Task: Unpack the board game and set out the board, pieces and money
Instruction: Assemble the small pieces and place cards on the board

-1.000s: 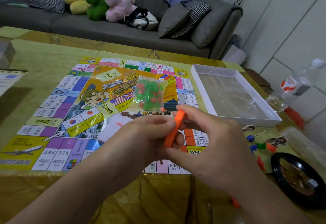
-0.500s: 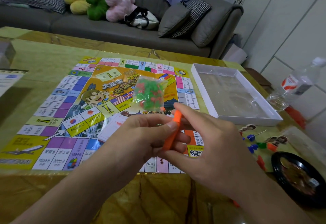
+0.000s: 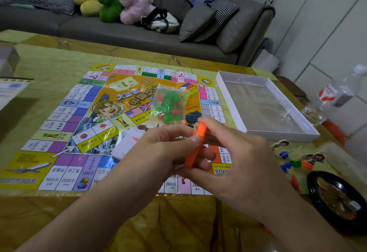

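An orange plastic bar (image 3: pixel 195 148) — long, square-edged, matte — is pinched between both hands above the near edge of the board (image 3: pixel 83 132); the left hand (image 3: pixel 164 152) has thumb and fingers curled round its middle, and the right hand (image 3: pixel 244 164) grips its upper end with curled fingers. The glossy printed board is laid flat on a marbled yellow table (image 3: pixel 49 61). A crinkled clear bag (image 3: pixel 168 102) of small green and red pieces rests on the board's centre. A shallow white box (image 3: pixel 294 132) with a clear liner is seen to the right, near scattered pawns (image 3: pixel 286 160)
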Motion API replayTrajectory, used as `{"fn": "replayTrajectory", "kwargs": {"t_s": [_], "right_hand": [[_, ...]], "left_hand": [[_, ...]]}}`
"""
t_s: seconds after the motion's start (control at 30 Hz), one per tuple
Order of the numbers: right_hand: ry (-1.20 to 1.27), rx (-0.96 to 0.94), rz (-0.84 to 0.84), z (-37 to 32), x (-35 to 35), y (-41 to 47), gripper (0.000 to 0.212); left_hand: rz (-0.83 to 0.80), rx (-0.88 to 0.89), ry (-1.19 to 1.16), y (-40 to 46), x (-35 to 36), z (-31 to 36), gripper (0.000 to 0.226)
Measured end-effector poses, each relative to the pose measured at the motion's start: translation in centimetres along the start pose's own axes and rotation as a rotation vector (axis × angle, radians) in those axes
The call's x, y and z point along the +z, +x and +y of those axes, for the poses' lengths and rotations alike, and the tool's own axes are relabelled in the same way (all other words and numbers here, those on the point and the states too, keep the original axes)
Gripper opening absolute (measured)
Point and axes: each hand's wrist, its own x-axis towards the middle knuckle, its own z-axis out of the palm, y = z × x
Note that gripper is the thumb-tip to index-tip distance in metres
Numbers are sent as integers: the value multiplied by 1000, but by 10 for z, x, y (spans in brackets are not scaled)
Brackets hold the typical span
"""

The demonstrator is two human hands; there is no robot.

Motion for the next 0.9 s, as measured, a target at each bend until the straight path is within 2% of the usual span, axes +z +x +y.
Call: {"fn": "replayTrajectory", "kwargs": {"t_s": [0.17, 0.4, 0.53, 0.63, 0.8, 0.9], "right_hand": [[16, -6, -62, 3, -3, 0, 67], [27, -41, -124, 8, -4, 0, 72], [57, -73, -61, 5, 2, -1, 51], [34, -60, 17, 3, 7, -2, 47], [-18, -3, 64, 3, 14, -4, 58], [-43, 16, 88, -1, 17, -4, 56]], "left_hand": [[18, -12, 10, -1, 2, 0, 16], [-7, 2, 209, -2, 0, 6, 14], [-49, 40, 280, -3, 5, 0, 14], [-52, 56, 196, -1, 7, -5, 13], [-33, 51, 77, 3, 8, -12, 27], [3, 30, -22, 4, 14, -15, 37]]}}
